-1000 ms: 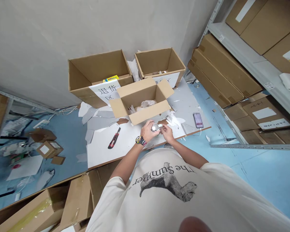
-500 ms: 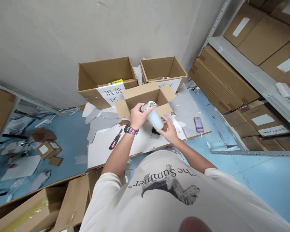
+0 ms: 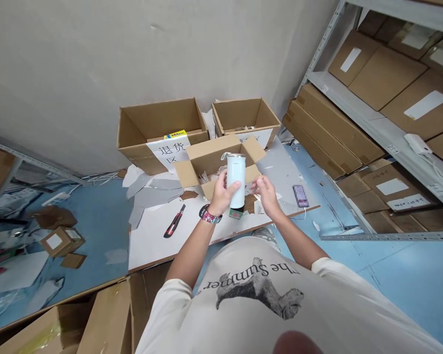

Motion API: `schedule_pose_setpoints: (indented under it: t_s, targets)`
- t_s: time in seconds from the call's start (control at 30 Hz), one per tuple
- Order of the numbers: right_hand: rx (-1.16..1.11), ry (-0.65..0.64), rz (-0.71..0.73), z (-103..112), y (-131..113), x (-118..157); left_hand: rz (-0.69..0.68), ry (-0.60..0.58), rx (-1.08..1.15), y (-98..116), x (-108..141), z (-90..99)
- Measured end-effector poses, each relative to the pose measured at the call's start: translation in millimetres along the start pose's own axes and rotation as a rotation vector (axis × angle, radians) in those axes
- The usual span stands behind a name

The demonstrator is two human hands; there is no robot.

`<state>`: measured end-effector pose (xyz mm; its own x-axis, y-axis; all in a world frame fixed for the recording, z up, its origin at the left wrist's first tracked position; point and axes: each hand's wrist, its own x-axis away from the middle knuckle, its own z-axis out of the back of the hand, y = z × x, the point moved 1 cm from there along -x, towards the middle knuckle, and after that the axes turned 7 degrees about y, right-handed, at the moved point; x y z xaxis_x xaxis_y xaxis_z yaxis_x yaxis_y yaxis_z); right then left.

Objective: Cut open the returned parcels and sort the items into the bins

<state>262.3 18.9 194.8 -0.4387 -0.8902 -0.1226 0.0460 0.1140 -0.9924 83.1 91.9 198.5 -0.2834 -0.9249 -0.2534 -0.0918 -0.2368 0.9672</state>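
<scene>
My left hand (image 3: 223,193) is wrapped round a light blue bottle (image 3: 237,178) with a metal rim and a small strap loop at the top. The bottle stands upright in my grip, in front of an open cardboard box (image 3: 203,156) with its flaps spread. To the right of the bottle, apart from it, my right hand (image 3: 266,195) is closed with its fingertips pinched; whether anything is between them is too small to tell. Just below the bottle sits a small green box (image 3: 236,213), partly hidden. A red and black utility knife (image 3: 174,222) lies left of my left wrist.
Two larger open cartons, a left one (image 3: 136,155) with a paper sign (image 3: 169,149) and a right one (image 3: 247,109), stand against the wall. A phone (image 3: 300,196) with a cable lies at the table's right. Shelves (image 3: 369,115) of cartons rise on the right.
The bottle has turned from tilted to upright. My left hand has shifted from its top to its side, and my right hand has let go of its base and moved right.
</scene>
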Motion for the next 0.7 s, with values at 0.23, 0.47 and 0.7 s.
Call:
schedule_pose_setpoints:
  t_s: [0.23,0.47,0.7]
  targets:
    - [-0.013,-0.026,0.194,-17.2,-53.4,-30.5,0.06,-0.057,0.173,23.1,27.8,-7.2]
    - [-0.319,-0.022,0.008,-32.9,-62.2,-27.1,0.446,-0.186,0.607,23.4,64.1,-11.8]
    - [-0.346,0.042,-0.058,-30.7,-50.6,-26.8,0.36,0.013,0.569,24.3,74.3,-18.6]
